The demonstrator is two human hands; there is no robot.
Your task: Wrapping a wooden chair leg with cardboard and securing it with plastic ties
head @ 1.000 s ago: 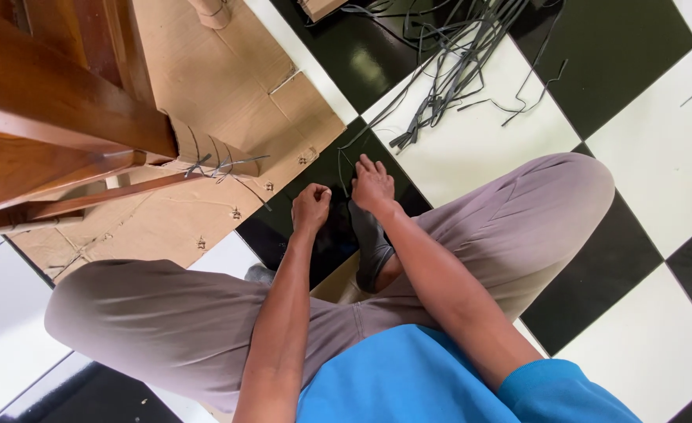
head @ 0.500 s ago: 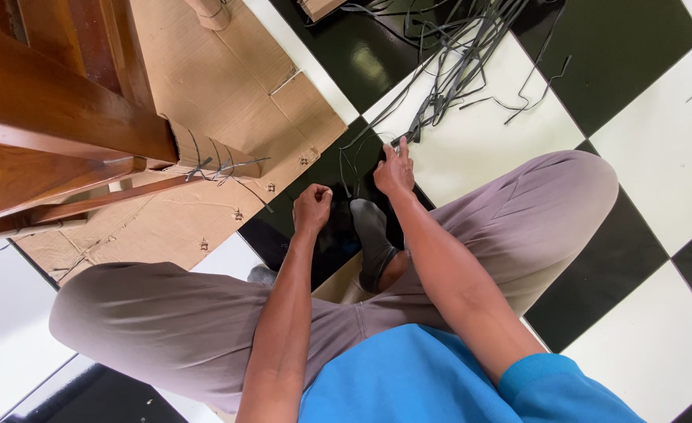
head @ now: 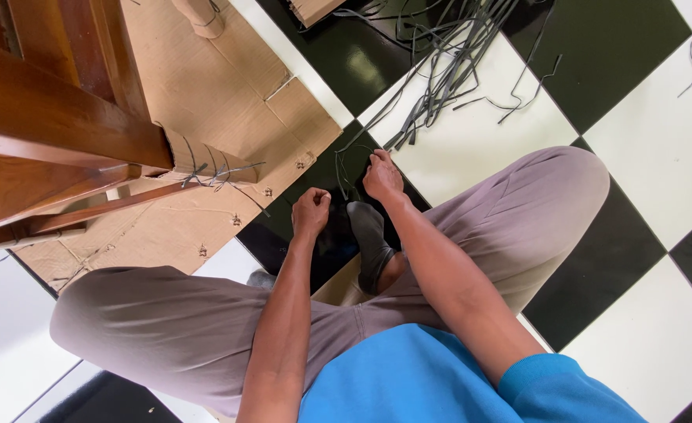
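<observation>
I sit cross-legged on a black-and-white tiled floor. My right hand (head: 383,175) reaches forward over a black tile, its fingers curled around the near end of a thin dark strip (head: 361,135) that trails out of a loose pile of dark strips (head: 448,66). My left hand (head: 311,210) is a closed fist just left of my grey-socked foot (head: 368,235); nothing shows in it. To the left, a wooden furniture leg wrapped in cardboard (head: 205,160) is bound with dark strips.
Dark brown wooden furniture (head: 48,133) fills the upper left, standing on a flattened cardboard sheet (head: 220,86). My knees in grey trousers (head: 549,196) spread to both sides. A small cardboard piece (head: 314,8) lies at the top edge.
My right hand stretched out to the strip pile with fingers extended, then drew back slightly with fingers curled on a strip. My left fist stayed in place.
</observation>
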